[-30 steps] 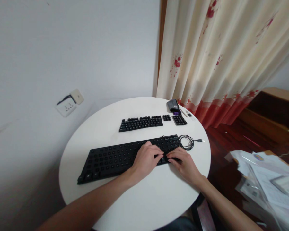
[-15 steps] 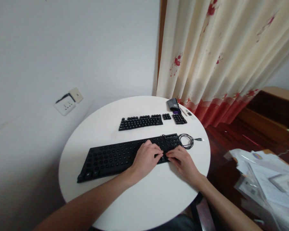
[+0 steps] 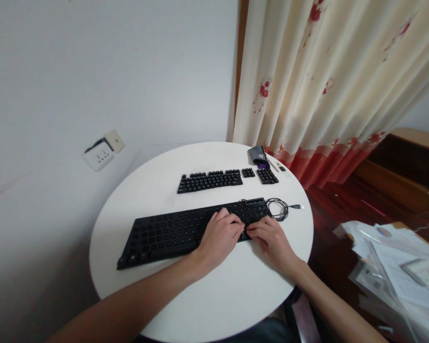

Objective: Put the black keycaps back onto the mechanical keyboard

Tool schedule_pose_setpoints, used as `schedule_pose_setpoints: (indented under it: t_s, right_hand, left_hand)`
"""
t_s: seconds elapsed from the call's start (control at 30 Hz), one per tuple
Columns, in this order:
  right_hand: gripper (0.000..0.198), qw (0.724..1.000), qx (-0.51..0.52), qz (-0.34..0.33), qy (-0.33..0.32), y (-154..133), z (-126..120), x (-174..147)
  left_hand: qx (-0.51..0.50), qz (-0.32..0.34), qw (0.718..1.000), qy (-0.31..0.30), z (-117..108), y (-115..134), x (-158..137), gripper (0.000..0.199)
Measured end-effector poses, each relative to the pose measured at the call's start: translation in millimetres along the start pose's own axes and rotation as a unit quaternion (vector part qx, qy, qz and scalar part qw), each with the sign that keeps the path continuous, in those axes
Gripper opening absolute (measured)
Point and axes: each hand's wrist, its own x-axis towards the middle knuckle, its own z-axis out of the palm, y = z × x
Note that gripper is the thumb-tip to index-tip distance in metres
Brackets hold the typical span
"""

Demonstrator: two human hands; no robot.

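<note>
A long black keyboard (image 3: 164,234) with most of its keycaps off lies across the white round table. My left hand (image 3: 222,234) rests over its right half, fingers bent and pressed together at the front edge. Just to the right, my right hand (image 3: 270,238) has thumb and fingers pinched close to the left fingertips. Whatever either hand pinches is too small or hidden to make out. Behind the keyboard, black keycaps stand in layout order: a large main block (image 3: 210,181), a small block (image 3: 248,172) and a number-pad block (image 3: 267,176).
A coiled USB cable (image 3: 279,209) lies at the keyboard's right end. Near the table's (image 3: 128,190) back right edge are a dark grey pouch (image 3: 257,155) and some small items. Plastic-wrapped papers (image 3: 396,267) lie to the right; a curtain (image 3: 289,95) hangs behind.
My left hand has shifted slightly right, its fingers gathering closer to the right fingertips. The right hand stays almost in place. The whole view has moved a little.
</note>
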Motion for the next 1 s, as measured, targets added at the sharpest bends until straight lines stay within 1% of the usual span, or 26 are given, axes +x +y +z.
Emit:
schedule_pose_setpoints:
  t_s: [0.13, 0.27, 0.37, 0.47, 0.53, 0.63, 0.73, 0.9, 1.0]
  right_hand:
    - [0.021, 1.000, 0.014, 0.020, -0.012, -4, -5, 0]
    - [0.022, 0.999, -0.002, 0.041, -0.030, -7, -8, -1]
    - [0.024, 0.998, -0.012, 0.049, -0.039, -8, -9, -2]
    - [0.024, 0.998, -0.009, 0.054, -0.031, -8, -8, -3]
    - [0.024, 0.998, -0.010, 0.053, -0.022, -8, -8, -4]
    - [0.025, 0.999, -0.012, 0.041, -0.010, -8, -8, -4]
    - [0.026, 0.999, -0.012, 0.034, 0.004, -8, -8, -5]
    - [0.026, 0.999, -0.010, 0.032, -0.015, -10, -8, -4]
    - [0.027, 0.999, -0.005, 0.032, -0.009, -11, -8, -3]
  left_hand:
    - [-0.015, -0.007, 1.000, 0.009, 2, -1, 0, 0.023]
    - [-0.085, -0.031, 0.996, 0.018, 5, -7, 3, 0.015]
    - [-0.149, -0.062, 0.986, 0.030, 6, -11, 7, 0.011]
    - [-0.194, -0.090, 0.976, 0.042, 5, -13, 10, 0.008]
    - [-0.206, -0.098, 0.973, 0.038, 5, -13, 10, 0.007]
    - [-0.206, -0.095, 0.973, 0.030, 5, -13, 10, 0.008]
    - [-0.188, -0.078, 0.979, 0.029, 6, -13, 9, 0.008]
    - [-0.131, -0.042, 0.990, 0.021, 5, -10, 6, 0.011]
    - [-0.084, -0.017, 0.996, 0.010, 2, -8, 4, 0.015]
